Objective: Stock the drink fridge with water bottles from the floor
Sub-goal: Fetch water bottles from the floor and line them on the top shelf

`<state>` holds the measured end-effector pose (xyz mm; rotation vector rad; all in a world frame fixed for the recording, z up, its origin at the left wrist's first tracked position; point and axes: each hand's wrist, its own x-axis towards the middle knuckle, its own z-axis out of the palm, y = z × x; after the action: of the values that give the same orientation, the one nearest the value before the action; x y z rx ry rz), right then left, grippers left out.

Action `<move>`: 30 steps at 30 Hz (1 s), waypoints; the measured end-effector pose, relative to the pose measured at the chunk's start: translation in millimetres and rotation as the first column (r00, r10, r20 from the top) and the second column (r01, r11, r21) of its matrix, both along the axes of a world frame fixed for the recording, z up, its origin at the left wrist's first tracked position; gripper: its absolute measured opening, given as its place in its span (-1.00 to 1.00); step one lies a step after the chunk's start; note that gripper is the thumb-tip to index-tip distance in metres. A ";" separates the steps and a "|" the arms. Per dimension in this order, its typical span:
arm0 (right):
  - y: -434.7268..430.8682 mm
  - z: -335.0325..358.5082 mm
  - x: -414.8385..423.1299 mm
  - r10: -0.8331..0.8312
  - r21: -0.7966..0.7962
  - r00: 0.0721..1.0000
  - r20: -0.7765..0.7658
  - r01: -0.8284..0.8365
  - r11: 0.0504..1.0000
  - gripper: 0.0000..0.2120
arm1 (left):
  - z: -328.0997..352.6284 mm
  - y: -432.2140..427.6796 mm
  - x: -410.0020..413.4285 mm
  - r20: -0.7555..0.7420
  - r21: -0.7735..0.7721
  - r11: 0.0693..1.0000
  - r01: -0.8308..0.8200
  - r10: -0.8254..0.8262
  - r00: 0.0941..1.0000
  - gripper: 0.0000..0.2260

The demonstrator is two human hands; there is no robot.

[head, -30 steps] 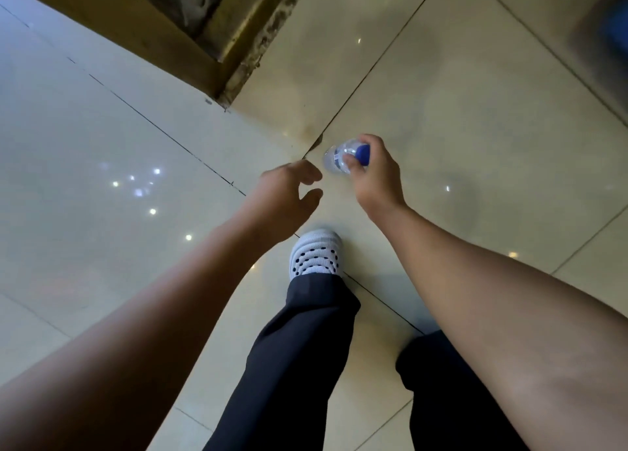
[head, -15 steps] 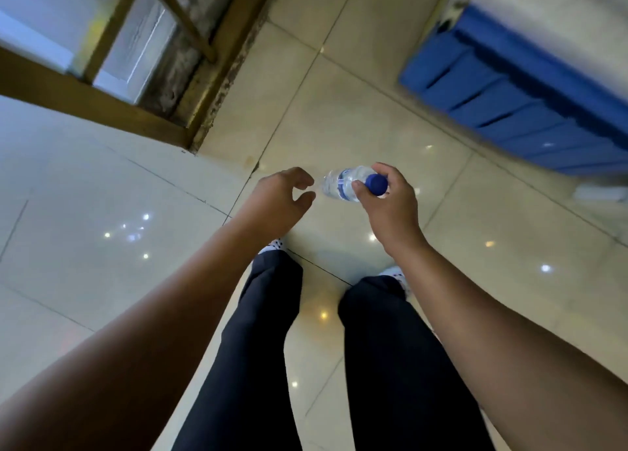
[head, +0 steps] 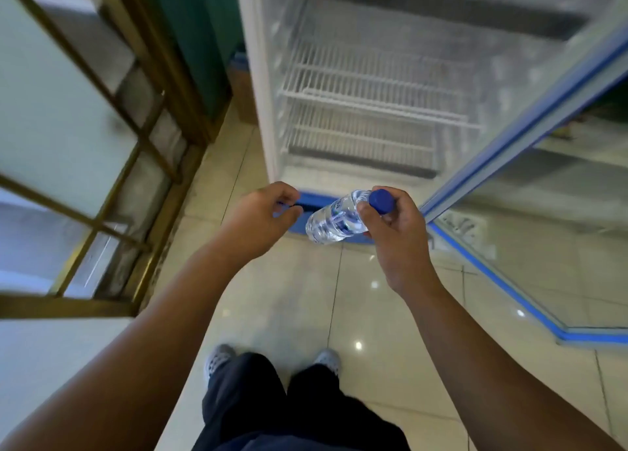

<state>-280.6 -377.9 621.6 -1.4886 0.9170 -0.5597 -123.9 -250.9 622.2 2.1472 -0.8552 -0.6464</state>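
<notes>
My right hand (head: 396, 233) grips a clear water bottle (head: 334, 220) by its neck, just under the blue cap (head: 381, 200); the bottle lies tilted, base pointing left and down. My left hand (head: 261, 217) hovers just left of the bottle with fingers loosely curled and nothing in it. Straight ahead stands the drink fridge (head: 367, 110), its interior showing white wire shelves (head: 373, 100) with nothing on them. Both hands are in front of the fridge's blue base.
The fridge's glass door (head: 543, 185) with a blue frame is swung open on the right. A brass-framed glass partition (head: 102, 144) runs along the left. Glossy beige floor tiles (head: 306, 297) lie underfoot, with my legs and shoes at the bottom.
My view has lifted from the floor to the open fridge. My right hand has carried the bottle up toward the fridge; my left hand stayed beside it, holding nothing.
</notes>
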 end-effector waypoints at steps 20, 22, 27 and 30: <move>-221.1 261.0 31.0 -0.127 -0.417 0.910 0.394 0.301 0.858 -0.97 | 255.5 -271.0 43.6 0.435 -0.376 0.825 0.422 -0.245 0.867 -0.80; -238.2 282.0 37.2 -0.146 -0.439 0.890 0.432 0.348 0.828 -0.96 | 274.2 -293.9 48.2 0.471 -0.426 0.784 0.453 -0.235 0.850 -0.79; -283.4 338.5 53.5 -0.194 -0.474 0.867 0.459 0.423 0.772 -0.93 | 305.0 -345.1 59.8 0.591 -0.399 0.732 0.552 -0.255 0.766 -0.84; -315.4 368.7 60.4 -0.254 -0.471 0.866 0.430 0.455 0.756 -0.76 | 306.6 -371.9 75.4 0.641 -0.384 0.750 0.539 -0.204 0.740 -0.82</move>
<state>-220.2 -693.3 990.2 -1.6551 0.7969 -1.4385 -48.5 -622.8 928.8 1.6151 -1.6307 0.1025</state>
